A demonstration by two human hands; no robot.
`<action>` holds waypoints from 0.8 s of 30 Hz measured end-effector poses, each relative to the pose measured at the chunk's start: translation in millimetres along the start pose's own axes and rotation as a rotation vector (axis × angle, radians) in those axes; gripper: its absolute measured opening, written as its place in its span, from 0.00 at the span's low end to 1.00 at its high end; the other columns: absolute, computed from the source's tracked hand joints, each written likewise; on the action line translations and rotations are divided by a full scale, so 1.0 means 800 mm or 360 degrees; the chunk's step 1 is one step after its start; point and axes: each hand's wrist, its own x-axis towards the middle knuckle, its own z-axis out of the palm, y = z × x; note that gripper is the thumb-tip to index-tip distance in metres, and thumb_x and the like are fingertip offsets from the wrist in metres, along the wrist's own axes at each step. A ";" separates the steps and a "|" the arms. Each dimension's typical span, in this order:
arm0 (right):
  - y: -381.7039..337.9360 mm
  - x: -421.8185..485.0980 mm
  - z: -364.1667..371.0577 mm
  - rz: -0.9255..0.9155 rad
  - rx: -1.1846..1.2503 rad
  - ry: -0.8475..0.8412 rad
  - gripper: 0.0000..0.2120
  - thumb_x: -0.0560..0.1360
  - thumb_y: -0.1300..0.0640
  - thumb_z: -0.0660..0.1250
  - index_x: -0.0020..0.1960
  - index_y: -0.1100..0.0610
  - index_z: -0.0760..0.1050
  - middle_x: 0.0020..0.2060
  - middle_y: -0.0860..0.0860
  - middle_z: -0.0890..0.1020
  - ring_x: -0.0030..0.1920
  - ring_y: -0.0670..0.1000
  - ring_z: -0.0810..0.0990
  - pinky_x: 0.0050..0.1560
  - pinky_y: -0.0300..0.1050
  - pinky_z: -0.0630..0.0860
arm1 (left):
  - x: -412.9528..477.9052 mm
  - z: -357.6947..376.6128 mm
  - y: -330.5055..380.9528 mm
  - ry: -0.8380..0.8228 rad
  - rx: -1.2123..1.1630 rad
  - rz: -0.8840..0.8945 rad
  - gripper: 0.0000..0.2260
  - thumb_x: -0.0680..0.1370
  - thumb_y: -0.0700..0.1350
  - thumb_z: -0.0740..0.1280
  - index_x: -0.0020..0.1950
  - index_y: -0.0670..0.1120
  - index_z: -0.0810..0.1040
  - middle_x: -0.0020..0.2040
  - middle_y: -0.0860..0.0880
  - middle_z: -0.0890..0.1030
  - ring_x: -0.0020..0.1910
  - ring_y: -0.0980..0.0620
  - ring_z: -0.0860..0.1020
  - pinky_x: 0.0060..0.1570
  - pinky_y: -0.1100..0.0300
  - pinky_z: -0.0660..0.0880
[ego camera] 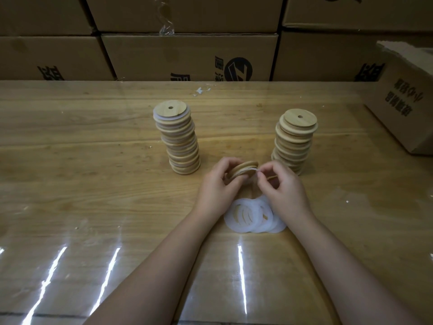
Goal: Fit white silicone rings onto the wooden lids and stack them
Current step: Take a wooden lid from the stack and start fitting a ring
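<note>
Fingers [266,171] of right hand [285,186] pinch ring [254,169] at lid [241,168] edge, left hand [218,182] gripping.

A left stack of lids [181,139] and a right stack [296,139] stand well apart on the table [70,148]; the left hand [216,184] and right hand [284,184], gripping a lid [242,168] and its ring [255,170], fill the gap between them. White rings [254,216] lie between the wrists, cartons [187,55] wall the far edge, a box [403,109] crowds the right; bare wood stretches to the left
</note>
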 end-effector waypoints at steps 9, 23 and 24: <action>0.002 0.001 -0.004 -0.0108 -0.0214 0.0077 0.01 0.73 0.61 0.67 0.43 0.56 0.76 0.40 0.44 0.76 0.38 0.44 0.76 0.37 0.50 0.77 | 0.003 -0.002 -0.007 0.0074 0.0088 0.0114 0.11 0.72 0.38 0.72 0.49 0.51 0.77 0.42 0.61 0.80 0.44 0.63 0.79 0.46 0.66 0.74; 0.004 0.002 -0.006 -0.0022 -0.0179 0.0004 0.01 0.74 0.58 0.65 0.44 0.55 0.75 0.41 0.44 0.76 0.38 0.46 0.77 0.39 0.51 0.77 | 0.003 -0.007 0.001 0.0034 -0.0091 0.0034 0.12 0.71 0.37 0.73 0.48 0.51 0.77 0.43 0.57 0.80 0.45 0.56 0.80 0.47 0.59 0.75; 0.006 0.002 -0.006 0.0000 -0.0153 -0.0020 0.01 0.74 0.59 0.65 0.43 0.54 0.74 0.40 0.42 0.76 0.38 0.44 0.77 0.39 0.48 0.77 | 0.003 -0.007 0.001 0.0027 -0.0090 0.0019 0.13 0.71 0.37 0.73 0.48 0.52 0.77 0.43 0.58 0.80 0.45 0.57 0.80 0.46 0.61 0.75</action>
